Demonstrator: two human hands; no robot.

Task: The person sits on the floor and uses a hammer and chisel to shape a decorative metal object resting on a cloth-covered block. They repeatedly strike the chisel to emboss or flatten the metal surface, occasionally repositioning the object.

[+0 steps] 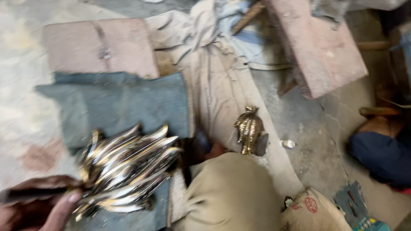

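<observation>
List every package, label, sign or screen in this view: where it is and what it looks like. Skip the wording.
Tan sack or bag: bottom edge, right of the khaki knee; rounded, with a red circular print and dark markings.
Small teal box: bottom right corner, on the concrete floor; only a corner shows, with small bright spots, too blurred to tell more.
No signs or screens in view.

bare floor [317, 141] right, shiny metal pieces [128, 167] crowding left
</observation>
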